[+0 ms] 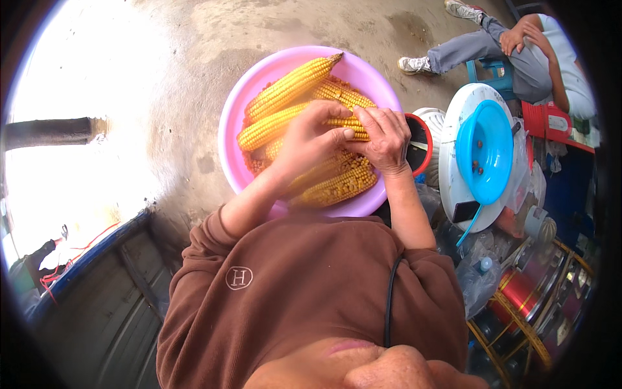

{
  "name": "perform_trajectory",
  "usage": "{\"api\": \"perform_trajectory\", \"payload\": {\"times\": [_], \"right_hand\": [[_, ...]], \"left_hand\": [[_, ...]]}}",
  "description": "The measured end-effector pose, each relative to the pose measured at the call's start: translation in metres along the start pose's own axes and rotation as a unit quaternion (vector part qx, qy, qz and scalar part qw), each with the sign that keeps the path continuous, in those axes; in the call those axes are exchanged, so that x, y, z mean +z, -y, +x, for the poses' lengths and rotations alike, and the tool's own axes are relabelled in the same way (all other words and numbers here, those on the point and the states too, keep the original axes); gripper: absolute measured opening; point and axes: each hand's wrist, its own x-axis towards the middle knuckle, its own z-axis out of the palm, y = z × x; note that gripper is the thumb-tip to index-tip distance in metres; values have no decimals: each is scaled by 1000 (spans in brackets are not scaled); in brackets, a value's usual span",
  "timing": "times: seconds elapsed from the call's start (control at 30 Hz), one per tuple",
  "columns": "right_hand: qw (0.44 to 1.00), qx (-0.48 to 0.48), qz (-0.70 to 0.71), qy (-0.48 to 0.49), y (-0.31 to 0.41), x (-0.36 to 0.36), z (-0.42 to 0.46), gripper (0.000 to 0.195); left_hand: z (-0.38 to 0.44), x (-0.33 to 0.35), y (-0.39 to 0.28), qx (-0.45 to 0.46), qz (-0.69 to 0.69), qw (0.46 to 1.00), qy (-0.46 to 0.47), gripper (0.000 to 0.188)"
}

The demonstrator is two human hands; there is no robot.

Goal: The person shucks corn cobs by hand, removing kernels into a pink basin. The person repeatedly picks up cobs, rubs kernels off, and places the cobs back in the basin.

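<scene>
Before me is a pink plastic basin (230, 146) with several ears of yellow corn and loose kernels in it. One whole ear (291, 87) lies across the top of the pile, its dark tip at the basin's far rim. My right hand (386, 131) is closed around the near-right end of an ear of corn (342, 121). My left hand (316, 136) is at the same ear, its thumb and fingers against it beside my right hand. Nearer my body, a partly stripped ear (340, 187) lies under my wrists. My palms hide parts of the held ear.
Right of the basin are a red-rimmed container (427, 146) and a white round table (449, 131) bearing a blue basin (500, 155) and a phone (465, 211). A seated person (549, 63) is at the upper right. A metal panel (121, 301) stands at lower left.
</scene>
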Motion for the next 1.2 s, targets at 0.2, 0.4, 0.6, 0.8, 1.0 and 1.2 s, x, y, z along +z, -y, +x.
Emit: {"api": "perform_trajectory", "payload": {"times": [0.2,0.4,0.6,0.8,1.0,1.2], "right_hand": [[1000,-11,-2,3,-1,-1,-1,55],[1000,-13,13,7,0,-5,3,56],[1000,-17,9,13,-2,-3,1,55],[1000,-17,8,14,0,-3,5,55],[1000,-13,5,20,5,-2,12,41],[999,-34,7,26,1,5,-1,56]], "left_hand": [[-2,0,-3,-46,5,999,21,29],[-2,-10,-4,-33,20,998,53,31],[-1,6,-1,32,19,999,-16,25],[-3,-6,-1,-8,24,999,24,30],[-1,-18,-2,87,101,990,52,32],[-5,-5,19,188,124,974,-26,38]]}}
